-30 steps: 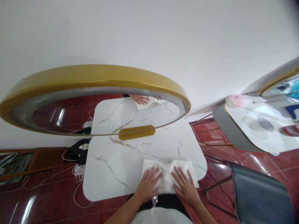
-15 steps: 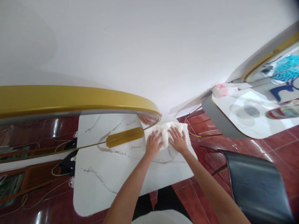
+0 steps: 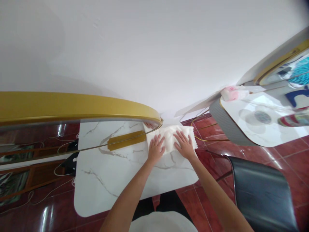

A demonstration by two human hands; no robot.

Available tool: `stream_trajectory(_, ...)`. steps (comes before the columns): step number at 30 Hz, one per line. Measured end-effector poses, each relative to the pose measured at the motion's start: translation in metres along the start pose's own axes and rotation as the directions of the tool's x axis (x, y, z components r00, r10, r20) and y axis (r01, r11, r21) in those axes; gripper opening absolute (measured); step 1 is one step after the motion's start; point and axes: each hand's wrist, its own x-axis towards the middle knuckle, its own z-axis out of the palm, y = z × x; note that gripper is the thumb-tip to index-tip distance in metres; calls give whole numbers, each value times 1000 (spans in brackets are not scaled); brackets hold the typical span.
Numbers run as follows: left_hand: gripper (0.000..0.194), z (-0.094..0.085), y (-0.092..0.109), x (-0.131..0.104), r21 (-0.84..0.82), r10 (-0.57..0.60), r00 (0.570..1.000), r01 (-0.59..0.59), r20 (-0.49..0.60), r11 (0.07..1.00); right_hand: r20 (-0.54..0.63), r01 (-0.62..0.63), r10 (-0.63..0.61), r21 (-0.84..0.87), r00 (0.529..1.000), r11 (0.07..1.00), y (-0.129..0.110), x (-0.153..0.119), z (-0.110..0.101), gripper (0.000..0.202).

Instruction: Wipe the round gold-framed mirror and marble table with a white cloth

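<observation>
A white cloth (image 3: 170, 132) with a jagged right edge lies spread at the back right of the white marbled table (image 3: 101, 187). Flat on its left part rests my left hand (image 3: 155, 149), fingers spread. My right hand (image 3: 183, 144) presses on the right part, its fingers also apart and stretched out. Between the two hands the fabric has soft, low wrinkles. Just left of the cloth, a gold mirror base (image 3: 126, 140) sits on the tabletop, and the gold-rimmed mirror (image 3: 130, 110) overhangs the cloth's back left corner.
To the right stands a second marbled table (image 3: 243, 119) bearing a pink-and-white packet (image 3: 233, 93), a round clear-looking container (image 3: 262, 117) and a red-labelled bottle (image 3: 293, 120). A black chair (image 3: 264, 190) is at the lower right. Cables run over the red tiled floor at left.
My left hand has shifted slightly left and the raised fold between my hands has flattened out. My right hand stays nearly in place. The view has moved a little.
</observation>
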Motion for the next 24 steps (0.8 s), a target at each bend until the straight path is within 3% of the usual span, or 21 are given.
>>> stream_trajectory(8,62,24,47,-106,-57,145,982,-139,121,989,32,-76,76,8,997,997,-5,-158,8,60)
stream_trajectory(12,62,26,51,-132,-88,235,956,-222,174,971,-5,-126,126,10,992,992,-16,-204,18,64)
stream_trajectory(14,62,23,48,-132,-102,265,946,-250,188,963,-17,-126,126,1,992,992,-16,-205,21,64)
stream_trajectory(17,61,17,40,-118,-117,308,933,-290,189,950,-27,-55,54,-20,998,998,-8,-184,22,66)
stream_trajectory(20,60,11,28,-90,-110,298,943,-283,151,953,-29,21,-23,-57,999,998,1,-142,20,66)
stream_trajectory(24,58,1,7,-39,-74,194,978,-189,70,979,-30,20,-23,-90,999,996,5,-66,14,56)
